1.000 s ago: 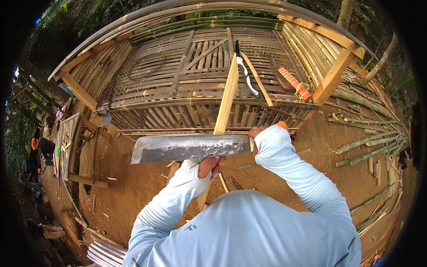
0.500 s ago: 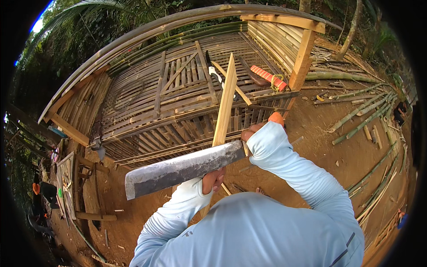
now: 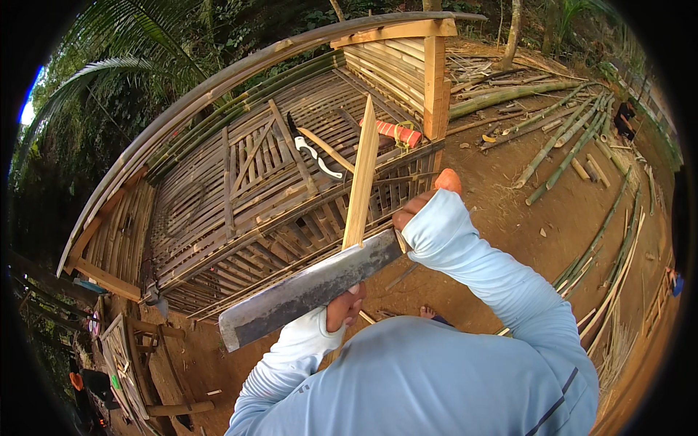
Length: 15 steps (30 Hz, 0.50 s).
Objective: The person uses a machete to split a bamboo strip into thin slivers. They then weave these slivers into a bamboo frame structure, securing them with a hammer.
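Note:
My right hand is closed round the handle of a machete, whose orange butt end shows beyond the fist. The wide, dark-faced blade slants down to the left, crossing the lower part of a pale wooden slat. That slat stands up away from me and tapers to a point. Below the blade my left hand is closed round the slat's lower part, its fingers partly covered by the blade. Light blue sleeves reach over both hands.
Ahead stands a slatted bamboo platform with raised sides. On it lie a white-handled saw and a red-wrapped object tied with yellow cord. Green bamboo poles lie on the right. A person in dark clothes is farther off.
My view has swung right, so the platform sits farther left. The blade slants a little more steeply, its tip lower; both hands keep their grips.

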Motion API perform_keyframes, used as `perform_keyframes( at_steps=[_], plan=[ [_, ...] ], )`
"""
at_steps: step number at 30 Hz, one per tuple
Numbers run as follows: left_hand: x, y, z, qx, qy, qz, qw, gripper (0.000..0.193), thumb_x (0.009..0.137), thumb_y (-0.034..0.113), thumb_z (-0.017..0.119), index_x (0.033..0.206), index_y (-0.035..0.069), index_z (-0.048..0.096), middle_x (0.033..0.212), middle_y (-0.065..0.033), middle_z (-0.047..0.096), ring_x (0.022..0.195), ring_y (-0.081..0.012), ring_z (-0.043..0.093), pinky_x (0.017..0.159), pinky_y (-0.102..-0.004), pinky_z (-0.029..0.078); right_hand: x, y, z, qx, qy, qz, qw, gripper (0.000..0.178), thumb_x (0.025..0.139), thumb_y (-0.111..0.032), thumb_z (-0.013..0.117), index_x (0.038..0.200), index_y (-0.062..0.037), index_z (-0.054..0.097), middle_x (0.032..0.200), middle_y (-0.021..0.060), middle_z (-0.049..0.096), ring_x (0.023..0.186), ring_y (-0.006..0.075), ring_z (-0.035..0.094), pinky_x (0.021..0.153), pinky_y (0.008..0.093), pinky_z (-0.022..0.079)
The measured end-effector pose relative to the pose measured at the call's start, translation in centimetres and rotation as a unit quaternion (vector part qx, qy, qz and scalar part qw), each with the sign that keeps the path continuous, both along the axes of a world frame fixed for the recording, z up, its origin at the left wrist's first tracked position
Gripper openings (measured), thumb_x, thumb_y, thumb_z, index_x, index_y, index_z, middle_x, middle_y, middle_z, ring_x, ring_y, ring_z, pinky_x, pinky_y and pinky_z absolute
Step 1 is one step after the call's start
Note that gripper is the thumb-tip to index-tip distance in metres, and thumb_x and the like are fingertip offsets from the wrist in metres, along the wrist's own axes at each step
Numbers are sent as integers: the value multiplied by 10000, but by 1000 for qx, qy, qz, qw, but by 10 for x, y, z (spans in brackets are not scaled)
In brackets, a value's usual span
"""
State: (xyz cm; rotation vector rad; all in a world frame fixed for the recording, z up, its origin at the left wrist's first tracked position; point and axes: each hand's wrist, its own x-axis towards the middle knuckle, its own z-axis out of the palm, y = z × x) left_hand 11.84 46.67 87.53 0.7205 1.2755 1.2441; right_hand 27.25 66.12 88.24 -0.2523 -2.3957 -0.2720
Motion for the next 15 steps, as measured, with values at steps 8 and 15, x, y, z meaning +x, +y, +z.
perform_keyframes(
  at_steps=[8, 15],
  plan=[
    [4, -5, 6, 62, -10, 27, 998, 370, 954, 168, 548, 1284, 10, 495, 645, 13, 404, 481, -67, 361, 427, -233, 313, 19, 56, 19, -174, -72, -219, 957, 94, 728, -91, 669, 819, -88, 645, 721, 135, 638, 718, 329, 631, 686, 398, 467],
    [1, -4, -1, 70, -43, -11, 997, 387, 962, 177, 538, 1272, -48, 488, 646, 2, 430, 451, -72, 396, 399, -221, 338, 89, 124, 0, -309, 112, -374, 867, 178, 775, -84, 686, 923, -47, 594, 749, 143, 626, 678, 258, 611, 650, 377, 487]
  ],
)
